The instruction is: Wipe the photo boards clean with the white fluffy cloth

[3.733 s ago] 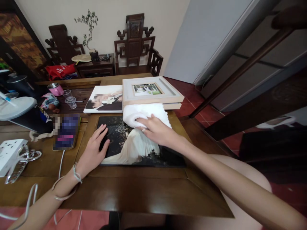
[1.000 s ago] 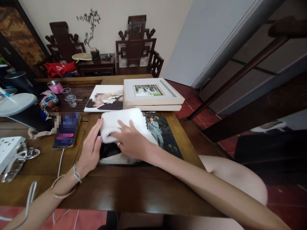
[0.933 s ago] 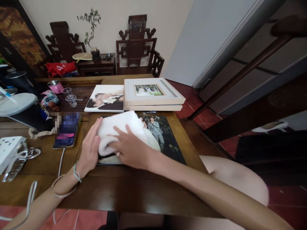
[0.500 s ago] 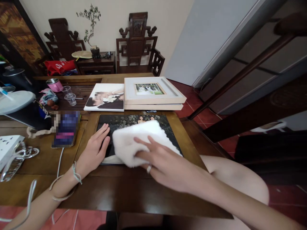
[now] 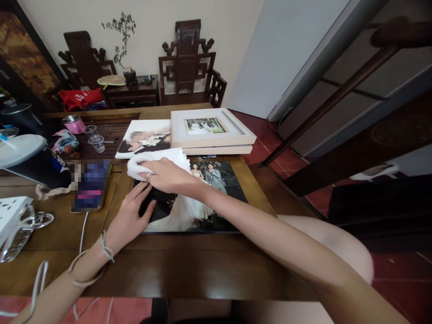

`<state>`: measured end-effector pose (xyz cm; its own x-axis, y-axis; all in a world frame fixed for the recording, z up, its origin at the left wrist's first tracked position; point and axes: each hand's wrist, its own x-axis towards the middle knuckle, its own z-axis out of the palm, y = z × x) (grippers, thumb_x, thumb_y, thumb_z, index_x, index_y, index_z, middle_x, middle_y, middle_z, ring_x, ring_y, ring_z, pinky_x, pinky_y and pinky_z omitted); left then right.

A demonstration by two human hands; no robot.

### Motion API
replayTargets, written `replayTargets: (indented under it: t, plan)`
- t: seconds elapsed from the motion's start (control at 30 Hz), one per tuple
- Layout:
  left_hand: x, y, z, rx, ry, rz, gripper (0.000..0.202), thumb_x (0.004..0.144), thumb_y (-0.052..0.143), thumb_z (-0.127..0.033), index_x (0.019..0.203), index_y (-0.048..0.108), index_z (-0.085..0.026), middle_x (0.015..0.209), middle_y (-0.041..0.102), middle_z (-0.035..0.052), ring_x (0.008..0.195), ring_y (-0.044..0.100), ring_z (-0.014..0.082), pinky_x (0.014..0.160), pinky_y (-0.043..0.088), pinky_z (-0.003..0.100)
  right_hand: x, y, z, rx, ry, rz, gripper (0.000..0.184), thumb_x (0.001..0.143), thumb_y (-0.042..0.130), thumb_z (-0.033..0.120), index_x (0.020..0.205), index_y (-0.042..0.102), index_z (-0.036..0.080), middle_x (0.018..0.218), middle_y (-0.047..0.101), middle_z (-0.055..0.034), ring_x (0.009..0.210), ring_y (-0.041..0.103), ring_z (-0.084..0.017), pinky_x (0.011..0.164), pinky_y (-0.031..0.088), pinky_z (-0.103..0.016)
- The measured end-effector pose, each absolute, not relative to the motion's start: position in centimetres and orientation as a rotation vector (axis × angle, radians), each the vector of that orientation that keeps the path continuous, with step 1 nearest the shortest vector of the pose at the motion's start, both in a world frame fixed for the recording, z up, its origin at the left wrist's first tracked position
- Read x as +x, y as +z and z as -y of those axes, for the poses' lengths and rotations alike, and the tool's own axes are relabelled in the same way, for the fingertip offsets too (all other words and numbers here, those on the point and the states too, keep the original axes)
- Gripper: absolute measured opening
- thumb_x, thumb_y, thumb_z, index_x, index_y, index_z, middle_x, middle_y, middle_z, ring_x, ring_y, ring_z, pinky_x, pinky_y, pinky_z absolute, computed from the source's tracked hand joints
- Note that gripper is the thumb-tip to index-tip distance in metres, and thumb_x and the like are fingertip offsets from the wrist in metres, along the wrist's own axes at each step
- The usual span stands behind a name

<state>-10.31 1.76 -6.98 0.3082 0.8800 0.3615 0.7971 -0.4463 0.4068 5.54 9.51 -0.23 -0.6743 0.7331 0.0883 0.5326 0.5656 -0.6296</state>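
Dark wooden worktop (image 5: pixel 189 265), a bare strip nearest the wearer. On it, lying flat, the photo panel (image 5: pixel 199 209): a large wedding print on a dark ground, taken as the landmark for every entry below. The left hand (image 5: pixel 130 218) lies flat on the panel's near left corner, fingers released and spread, holding nothing. The right hand (image 5: pixel 167 176) is over the panel's far left corner, fingers clenched on the white cloth (image 5: pixel 158 156). The cloth is bunched, pressed to the panel's surface there and lapping over its far edge. A phone (image 5: pixel 89 184) with a lit screen lies just left of the panel. A socket block (image 5: pixel 13 211), white, sits well left of the panel at the picture's edge. A canvas print (image 5: pixel 145 137) lies just beyond the panel's far left corner. The stacked frames (image 5: pixel 211 132), pale wood, lie just beyond the panel's far edge, the upper one showing a small photograph. A pink cup (image 5: pixel 74 124) stands far left beyond the panel. A carved chair (image 5: pixel 187 63) stands well beyond the panel, against the wall.
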Motion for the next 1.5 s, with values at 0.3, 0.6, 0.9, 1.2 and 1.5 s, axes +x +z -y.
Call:
replayTargets:
  t: [0.3, 0.6, 0.9, 1.2, 1.5]
  plan:
    - [-10.7, -7.1, -1.8, 2.366, 0.874, -1.464, 0.044, 0.093, 0.048, -0.033, 0.132, 0.052, -0.013, 0.144, 0.047, 0.0156, 0.136, 0.040, 0.0263, 0.112, 0.034, 0.050, 16.4, -1.5, -8.1, -1.238, 0.675, 2.387, 0.020, 0.091, 0.040, 0.024, 0.080, 0.056, 0.020, 0.072, 0.060, -0.0011, 0.066, 0.054, -0.018, 0.066, 0.041, -0.029]
    - [-10.2, -7.3, -1.5, 2.320, 0.853, -1.551, 0.047, 0.094, 0.045, -0.034, 0.137, 0.046, -0.015, 0.148, 0.043, 0.0138, 0.139, 0.036, 0.0253, 0.115, 0.029, 0.048, 20.8, -3.3, 0.1, -1.271, 0.454, 2.545, 0.020, 0.080, 0.040, 0.011, 0.082, 0.057, 0.021, 0.131, 0.057, -0.0134, 0.131, 0.043, -0.034, 0.095, 0.044, -0.050]
    - [-10.2, -6.9, -1.6, 2.311, 0.755, -1.580, 0.047, 0.096, 0.041, -0.037, 0.138, 0.045, -0.016, 0.149, 0.041, 0.0122, 0.140, 0.033, 0.0244, 0.116, 0.027, 0.049, 20.9, -2.3, -0.1, -1.185, 0.596, 2.553, 0.020, 0.082, 0.041, 0.012, 0.084, 0.057, 0.025, 0.110, 0.068, -0.0082, 0.122, 0.051, -0.032, 0.093, 0.046, -0.049]
    - [-10.3, -7.2, -1.6, 2.322, 0.818, -1.549, 0.044, 0.095, 0.044, -0.034, 0.135, 0.049, -0.016, 0.148, 0.043, 0.0129, 0.139, 0.035, 0.0250, 0.115, 0.029, 0.049, 21.2, -2.5, -8.8, -1.174, 0.477, 2.484, 0.013, 0.085, 0.036, 0.023, 0.076, 0.046, 0.023, 0.067, 0.050, -0.0001, 0.067, 0.053, -0.020, 0.071, 0.045, -0.034]
    - [-10.3, -7.1, -1.7, 2.326, 0.795, -1.578, 0.045, 0.095, 0.044, -0.035, 0.134, 0.050, -0.013, 0.148, 0.043, 0.0137, 0.139, 0.036, 0.0245, 0.116, 0.028, 0.047, 21.4, -3.7, 2.2, -1.324, 0.456, 2.491, 0.020, 0.079, 0.041, 0.011, 0.083, 0.057, 0.023, 0.145, 0.045, -0.0097, 0.136, 0.037, -0.035, 0.096, 0.046, -0.055]
